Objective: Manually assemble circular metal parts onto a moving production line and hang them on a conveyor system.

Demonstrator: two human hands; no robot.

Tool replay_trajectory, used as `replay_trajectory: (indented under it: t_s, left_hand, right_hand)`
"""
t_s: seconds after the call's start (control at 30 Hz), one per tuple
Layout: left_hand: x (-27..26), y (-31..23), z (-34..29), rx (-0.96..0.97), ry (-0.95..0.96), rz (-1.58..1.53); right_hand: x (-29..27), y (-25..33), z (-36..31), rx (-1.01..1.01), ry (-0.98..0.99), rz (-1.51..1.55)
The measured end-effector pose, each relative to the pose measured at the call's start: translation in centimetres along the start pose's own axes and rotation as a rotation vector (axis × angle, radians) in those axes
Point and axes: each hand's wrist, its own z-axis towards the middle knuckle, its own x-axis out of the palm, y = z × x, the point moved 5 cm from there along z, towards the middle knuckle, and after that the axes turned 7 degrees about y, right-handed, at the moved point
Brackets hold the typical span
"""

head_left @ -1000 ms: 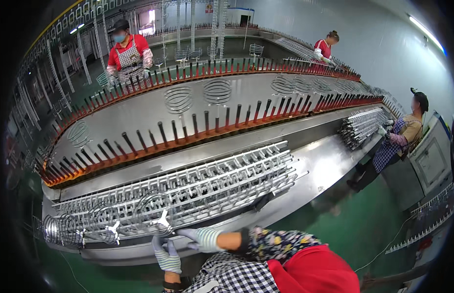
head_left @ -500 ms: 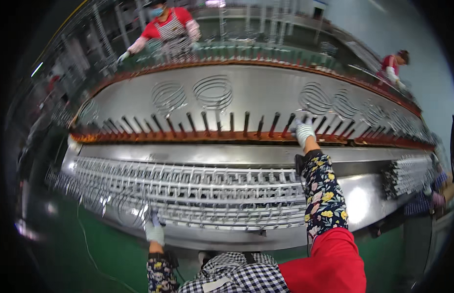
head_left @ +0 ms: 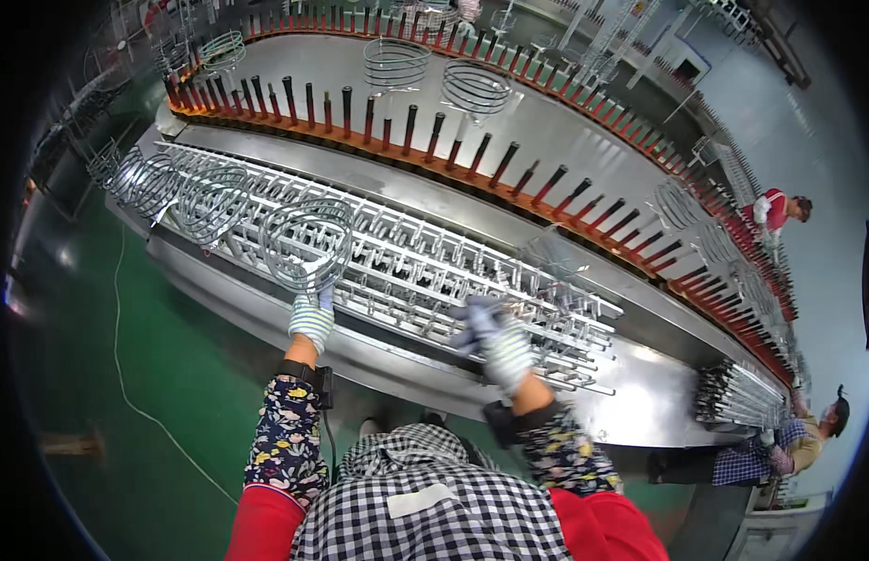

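Held wire coil [head_left: 308,224] by pale base [head_left: 315,273] in left hand [head_left: 312,320], over metal racks [head_left: 406,301];
with right hand [head_left: 502,348] blurred over metal racks, couldn't tell whether grasping or free; probably handled best when gripped at pale base, lifted clear of metal racks, without squeezing wire coil.

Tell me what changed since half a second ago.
The right hand drew back from the black-tipped red pegs to above the white metal racks, a blurred wire coil beyond it; its grip is unclear. The left hand stayed by the foot of a round silver wire coil.
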Motion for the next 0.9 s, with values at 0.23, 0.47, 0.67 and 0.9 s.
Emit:
replay_trajectory:
  t_s: [0.23, 0.47, 0.67, 0.9]
  left_hand:
    - [0.6, 2.8, -0.6, -0.154, 0.185, -0.238]
    - [3.4, 3.2, 1.1, -0.009, 0.077, -0.171]
    - [3.5, 3.2, 0.4, -0.127, 0.137, -0.392]
    - [1.5, -4.2, -6.6, -0.167, -0.193, -0.238]
  right_hand:
    - [5.7, -8.4, 3.2, -0.410, -0.097, -1.644]
    - [2.9, -9.1, 4.0, -0.377, -0.288, -1.197]
    - [1.4, -11.5, 2.1, -0.041, -0.130, -0.953]
    - [-18.9, 1.0, -8.2, -0.109, 0.167, -0.641]
